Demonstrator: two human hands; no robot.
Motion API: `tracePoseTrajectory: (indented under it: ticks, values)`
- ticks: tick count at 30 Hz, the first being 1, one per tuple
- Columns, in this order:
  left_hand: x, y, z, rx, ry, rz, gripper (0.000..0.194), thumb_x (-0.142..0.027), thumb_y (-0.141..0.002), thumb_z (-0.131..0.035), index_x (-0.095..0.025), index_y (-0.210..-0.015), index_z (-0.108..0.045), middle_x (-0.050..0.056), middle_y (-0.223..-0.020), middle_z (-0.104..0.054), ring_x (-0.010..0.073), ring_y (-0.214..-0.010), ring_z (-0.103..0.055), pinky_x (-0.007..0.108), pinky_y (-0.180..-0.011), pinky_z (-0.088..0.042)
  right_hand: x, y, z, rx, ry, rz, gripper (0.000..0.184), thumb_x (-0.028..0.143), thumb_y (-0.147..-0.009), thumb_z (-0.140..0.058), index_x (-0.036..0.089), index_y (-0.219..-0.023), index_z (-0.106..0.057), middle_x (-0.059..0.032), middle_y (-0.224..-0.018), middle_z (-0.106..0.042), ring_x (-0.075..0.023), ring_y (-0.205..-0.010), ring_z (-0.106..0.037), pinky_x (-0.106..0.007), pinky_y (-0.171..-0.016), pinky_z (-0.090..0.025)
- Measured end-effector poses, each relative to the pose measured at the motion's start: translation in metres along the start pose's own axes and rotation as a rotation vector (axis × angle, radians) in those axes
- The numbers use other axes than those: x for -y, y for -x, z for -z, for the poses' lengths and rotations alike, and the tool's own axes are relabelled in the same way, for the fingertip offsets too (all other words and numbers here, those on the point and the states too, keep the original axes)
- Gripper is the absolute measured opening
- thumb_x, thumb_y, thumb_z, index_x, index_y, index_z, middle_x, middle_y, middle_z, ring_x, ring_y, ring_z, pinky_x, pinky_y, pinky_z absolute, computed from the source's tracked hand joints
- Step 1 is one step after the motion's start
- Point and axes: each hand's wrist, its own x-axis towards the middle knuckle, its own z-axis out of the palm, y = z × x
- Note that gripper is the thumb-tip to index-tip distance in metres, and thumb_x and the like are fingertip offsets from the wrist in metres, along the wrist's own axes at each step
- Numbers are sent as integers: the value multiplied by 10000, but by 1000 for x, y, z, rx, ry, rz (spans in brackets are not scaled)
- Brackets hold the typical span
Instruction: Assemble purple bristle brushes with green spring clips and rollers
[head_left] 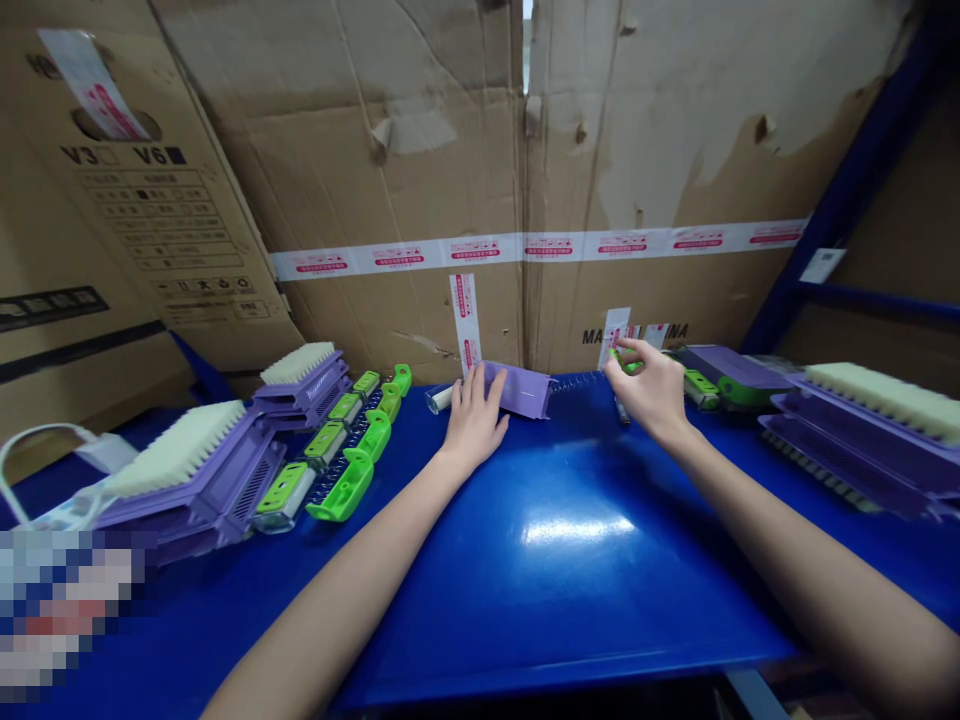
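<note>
Purple plastic panel [529, 392] lies on the blue surface [570, 590], near the cardboard [405, 310]. Left hand [472, 425] is open, fingers spread on its end. Right hand [654, 388] is curled at a small green part [615, 356]; grip cannot be confirmed. Panel judged light, stiff, rather slippery; best held by its long edges.

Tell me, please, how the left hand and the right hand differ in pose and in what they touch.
The left hand lies palm down, fingers extended, on a purple part; the right hand is curled, its fingers closed on a small green piece. Both hands are bare and reach toward the far side of the blue table.
</note>
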Motion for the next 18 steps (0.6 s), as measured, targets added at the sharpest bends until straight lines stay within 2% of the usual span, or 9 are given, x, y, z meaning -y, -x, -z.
tracePoseTrajectory:
  ticks: [6,12,18]
  values:
    - [0,0,-2,5,51,93,699,-326,-801,-564,-118,-1388,-248,264,-1445,-257,368,-1331,-300,535,-1051,-266,2,-2,4,-10,-12,44,306,328,-724,-533,156,-910,-706,-67,-728,-694,-219,-687,-637,-332,-702,-469]
    - [0,1,-2,36,116,108,663,-304,-815,-546,-121,-1379,-251,264,-1449,-248,358,-1302,-356,513,-1030,-304,0,1,0,-23,-39,49,271,326,-742,-527,165,-887,-689,-60,-733,-688,-205,-673,-633,-318,-693,-467]
    - [1,0,-2,50,121,124,653,-307,-815,-549,-99,-1370,-275,273,-1423,-282,371,-1278,-384,509,-1018,-326,2,12,-13,76,-120,-81,263,355,-756,-530,165,-880,-663,-72,-767,-692,-202,-655,-635,-333,-689,-488]
